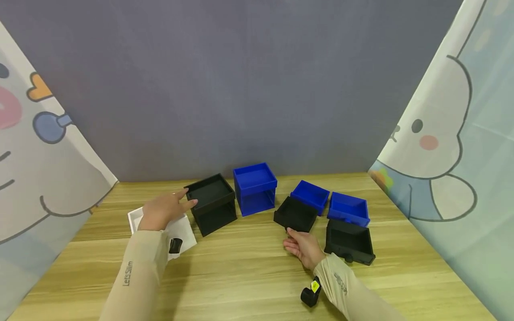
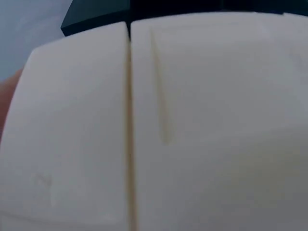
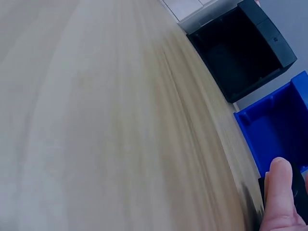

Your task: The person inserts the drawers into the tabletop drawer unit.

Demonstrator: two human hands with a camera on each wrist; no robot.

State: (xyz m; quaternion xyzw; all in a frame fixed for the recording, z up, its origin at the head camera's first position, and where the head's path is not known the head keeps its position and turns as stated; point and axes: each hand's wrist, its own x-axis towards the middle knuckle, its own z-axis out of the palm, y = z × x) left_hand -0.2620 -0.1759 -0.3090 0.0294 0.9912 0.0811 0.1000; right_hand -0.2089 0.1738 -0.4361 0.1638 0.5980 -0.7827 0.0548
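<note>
In the head view my left hand (image 1: 163,211) reaches over a white box (image 1: 182,234), with fingers extended at the left rim of a black drawer cabinet (image 1: 213,196). That cabinet has a shallow top tray and an open front. White panels (image 2: 202,86) of the box fill the left wrist view. My right hand (image 1: 304,248) is at the near edge of a black drawer (image 1: 296,213); its thumb tip meets that edge and the other fingers are loosely bent below. In the right wrist view, only one digit (image 3: 280,192) shows clearly, before a dark drawer part.
A blue drawer cabinet (image 1: 254,187) stands right of the black one. Two blue drawers, one left (image 1: 310,195) and one right (image 1: 348,207), lie behind the black drawers. Another black drawer (image 1: 348,240) lies right of my right hand. A grey wall (image 1: 245,89) rises behind the table.
</note>
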